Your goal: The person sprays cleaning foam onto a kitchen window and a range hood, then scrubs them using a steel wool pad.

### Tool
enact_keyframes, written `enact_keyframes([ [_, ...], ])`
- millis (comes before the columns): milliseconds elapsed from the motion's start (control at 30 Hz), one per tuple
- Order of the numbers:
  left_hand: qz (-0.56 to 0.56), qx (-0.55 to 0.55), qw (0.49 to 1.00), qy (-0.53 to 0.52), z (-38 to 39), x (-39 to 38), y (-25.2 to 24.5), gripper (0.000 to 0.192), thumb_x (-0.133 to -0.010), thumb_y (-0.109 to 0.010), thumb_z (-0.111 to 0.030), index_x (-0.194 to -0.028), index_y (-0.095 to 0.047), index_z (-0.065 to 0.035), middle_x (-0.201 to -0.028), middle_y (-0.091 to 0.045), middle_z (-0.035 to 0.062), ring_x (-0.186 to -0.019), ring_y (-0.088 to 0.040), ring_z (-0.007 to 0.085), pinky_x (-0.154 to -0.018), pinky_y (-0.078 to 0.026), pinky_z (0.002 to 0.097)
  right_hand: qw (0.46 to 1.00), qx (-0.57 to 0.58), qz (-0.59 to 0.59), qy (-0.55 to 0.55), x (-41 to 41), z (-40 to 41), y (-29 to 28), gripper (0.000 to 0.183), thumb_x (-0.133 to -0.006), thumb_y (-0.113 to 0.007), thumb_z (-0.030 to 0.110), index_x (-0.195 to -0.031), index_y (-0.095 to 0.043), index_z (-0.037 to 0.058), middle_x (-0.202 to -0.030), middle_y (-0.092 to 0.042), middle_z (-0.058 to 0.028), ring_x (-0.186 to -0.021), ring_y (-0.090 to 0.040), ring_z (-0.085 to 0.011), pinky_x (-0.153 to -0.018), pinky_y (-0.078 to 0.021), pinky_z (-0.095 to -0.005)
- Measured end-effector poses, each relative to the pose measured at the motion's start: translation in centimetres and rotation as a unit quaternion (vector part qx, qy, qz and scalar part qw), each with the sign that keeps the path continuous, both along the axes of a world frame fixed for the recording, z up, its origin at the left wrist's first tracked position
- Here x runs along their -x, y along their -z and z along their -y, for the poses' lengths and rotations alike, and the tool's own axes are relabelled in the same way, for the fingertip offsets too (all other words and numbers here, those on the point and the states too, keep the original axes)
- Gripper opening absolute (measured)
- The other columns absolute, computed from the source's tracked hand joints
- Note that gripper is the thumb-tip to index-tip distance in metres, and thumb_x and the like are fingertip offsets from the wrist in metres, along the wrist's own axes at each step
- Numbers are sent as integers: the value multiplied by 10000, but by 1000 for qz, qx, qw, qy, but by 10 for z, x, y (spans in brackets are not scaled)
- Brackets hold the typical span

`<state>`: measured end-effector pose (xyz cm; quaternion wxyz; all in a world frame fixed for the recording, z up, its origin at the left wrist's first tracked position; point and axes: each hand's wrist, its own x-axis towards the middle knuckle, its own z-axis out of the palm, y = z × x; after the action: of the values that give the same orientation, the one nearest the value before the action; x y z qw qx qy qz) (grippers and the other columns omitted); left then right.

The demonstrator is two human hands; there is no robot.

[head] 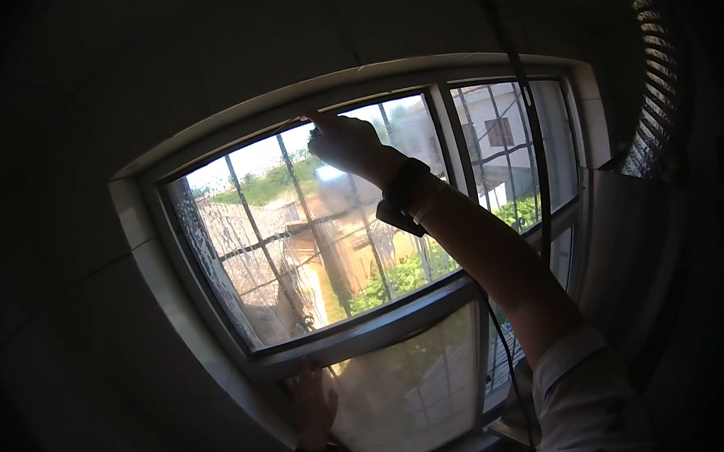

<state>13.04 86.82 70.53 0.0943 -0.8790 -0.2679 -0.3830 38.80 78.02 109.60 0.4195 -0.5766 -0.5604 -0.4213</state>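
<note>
A framed window with a wet, streaked upper pane (263, 232) stands before me. My right hand (347, 141) is raised to that pane's upper edge, its fingers closed around a small dark thing, perhaps a scouring pad, which I cannot make out well. A dark band with a flat piece circles the right wrist. Lower left, my left hand (313, 397) rests with its fingers spread against the window near the lower pane (409, 391), just under the crossbar (368, 334). It appears to hold nothing. A dark band sits on the left wrist too.
Metal bars (312, 229) cross outside the glass. A ribbed flexible duct (648, 78) runs down at the right to a metal housing (624, 241). A dark strap (540, 171) hangs before the right pane, and a thin black cable (508, 354) hangs below my right arm. Tiled wall surrounds the window.
</note>
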Motion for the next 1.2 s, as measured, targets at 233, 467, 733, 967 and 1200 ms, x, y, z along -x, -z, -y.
enact_keyframes([
  [233,-4,-8,1000,6,0,-3,1,706,-701,-697,-185,-1354,-448,-90,-1497,-277,203,-1376,-296,341,-1114,-269,484,1000,-17,2,1,1,-2,-5,494,-802,-525,256,-1290,-489,185,-896,-671,-148,-856,-654,-314,-762,-516,-419],
  [467,103,104,984,103,13,-5,-11,506,-743,-649,-148,-1230,-548,-56,-1415,-401,212,-1289,-409,356,-1068,-337,444,999,34,-17,-5,-4,-1,17,421,-829,-515,275,-1222,-510,125,-931,-682,-132,-893,-652,-324,-786,-511,-441],
  [733,169,151,956,187,32,-16,-42,209,-815,-584,-88,-1012,-630,-35,-1122,-614,155,-1078,-572,328,-956,-437,404,936,22,-215,-277,-18,18,32,347,-857,-616,223,-1106,-437,60,-993,-654,-200,-797,-671,-257,-655,-533,-369],
  [967,186,177,946,198,22,-20,-20,155,-814,-566,-82,-929,-663,-47,-1018,-649,143,-989,-609,313,-896,-467,397,885,95,-165,-425,-34,19,31,624,-894,-599,187,-1453,-324,165,-1374,-482,-114,-1109,-580,-231,-940,-461,-329],
  [1200,190,199,946,173,23,-20,-16,157,-811,-571,-84,-925,-673,-52,-990,-655,129,-973,-612,305,-890,-468,391,885,149,-226,-378,-31,39,32,641,-883,-629,182,-1449,-329,156,-1331,-514,-69,-946,-610,-144,-855,-493,-294],
])
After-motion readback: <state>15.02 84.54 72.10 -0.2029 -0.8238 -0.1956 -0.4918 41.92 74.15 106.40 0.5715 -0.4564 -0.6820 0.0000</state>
